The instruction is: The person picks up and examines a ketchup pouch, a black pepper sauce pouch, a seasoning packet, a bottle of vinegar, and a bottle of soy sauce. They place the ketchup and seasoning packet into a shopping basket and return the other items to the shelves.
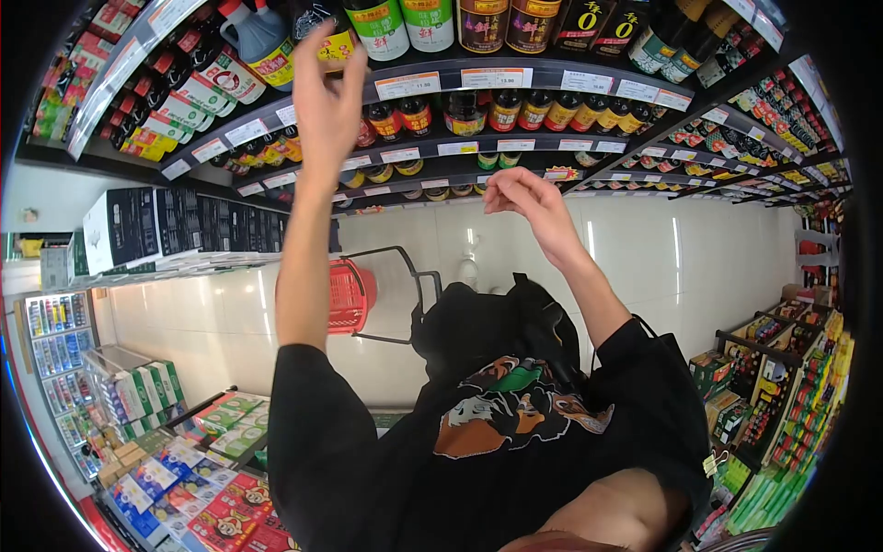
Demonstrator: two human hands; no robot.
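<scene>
With our left hand (pixel 326 101) open-fingered against the yellow-labelled sauce bottle (pixel 337 44) and our right hand (pixel 529 202) loosely curled, empty, we should wrap its body squarely.

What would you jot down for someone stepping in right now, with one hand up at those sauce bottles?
Left hand: raised, fingers at a yellow-labelled dark bottle on the top shelf; grip unclear.
Right hand: loosely curled, empty, in front of the lower shelves.
Red basket: on the floor below; contents hidden.
Done: bottle reached. Left: it is not off the shelf yet.
</scene>
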